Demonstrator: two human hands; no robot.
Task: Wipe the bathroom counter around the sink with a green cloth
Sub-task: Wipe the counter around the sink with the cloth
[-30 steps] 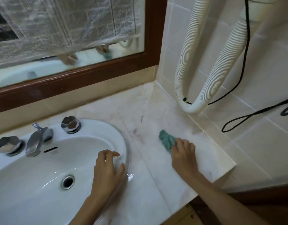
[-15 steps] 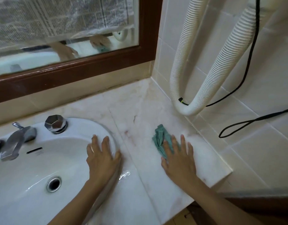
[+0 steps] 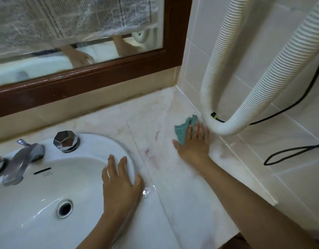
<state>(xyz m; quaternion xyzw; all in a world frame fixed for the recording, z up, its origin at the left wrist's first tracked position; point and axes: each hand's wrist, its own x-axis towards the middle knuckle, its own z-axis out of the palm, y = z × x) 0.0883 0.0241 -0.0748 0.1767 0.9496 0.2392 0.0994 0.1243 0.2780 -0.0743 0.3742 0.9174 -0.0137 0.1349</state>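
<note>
A crumpled green cloth (image 3: 183, 129) lies on the pale marble counter (image 3: 155, 114), right of the sink and close to the tiled side wall. My right hand (image 3: 194, 142) presses flat on the cloth with straight fingers, covering its near part. My left hand (image 3: 121, 184) rests flat on the right rim of the white sink (image 3: 47, 203), fingers spread and holding nothing. Reddish stains (image 3: 151, 157) mark the counter between my hands.
A white ribbed hose (image 3: 225, 130) loops down against the tiled wall just right of the cloth, with black cables (image 3: 289, 153) beside it. Chrome tap (image 3: 20, 159) and knob (image 3: 65, 141) stand behind the basin. A wood-framed mirror (image 3: 83, 76) runs along the back. A water puddle (image 3: 147, 191) glints by the rim.
My right hand has pushed the green cloth away from me and rightward, from mid-counter up to the wall under the hose. My left hand stays on the sink rim.
</note>
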